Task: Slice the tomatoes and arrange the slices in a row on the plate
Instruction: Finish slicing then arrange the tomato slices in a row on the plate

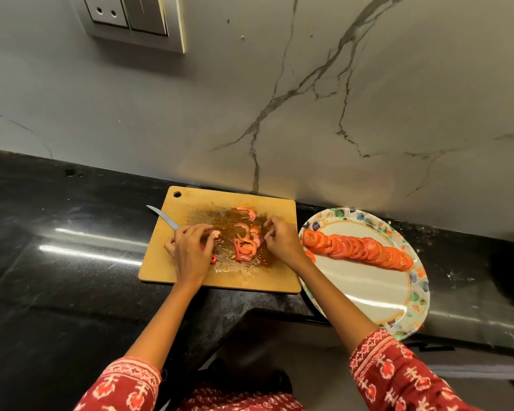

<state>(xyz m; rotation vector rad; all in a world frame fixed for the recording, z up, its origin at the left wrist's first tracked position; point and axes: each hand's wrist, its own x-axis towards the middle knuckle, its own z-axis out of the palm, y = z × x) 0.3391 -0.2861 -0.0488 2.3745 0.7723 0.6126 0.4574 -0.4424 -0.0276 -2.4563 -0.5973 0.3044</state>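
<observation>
A row of tomato slices [359, 247] lies on the plate [365, 295], each slice overlapping the next one, from the upper left part of the plate toward its right rim. One more small red piece [309, 256] lies on the plate just below the left end of the row, next to the right wrist.

The plate is oval, white in the middle, with a coloured flower pattern on its rim. It stands on the dark counter [57, 256] to the right of the wooden cutting board [190, 209], and its left rim is touching or almost touching the board's right edge.

On the wet, stained middle of the board lie several thin curved tomato scraps [245, 243], some piled together and one piece a little farther up.

The right hand [281, 241] is over the right part of the board, its fingers curled above the scraps; I cannot tell if it holds something. The left hand [190, 250] is over the left part of the board, and its fingertips pinch a small pale tomato bit [215, 233]. Under this hand lies a knife [165, 218]; its blade points out over the board's left edge, and a little of the red handle shows below the palm.

Behind the counter is a marble wall [309, 99] with a switch plate [131, 19].
</observation>
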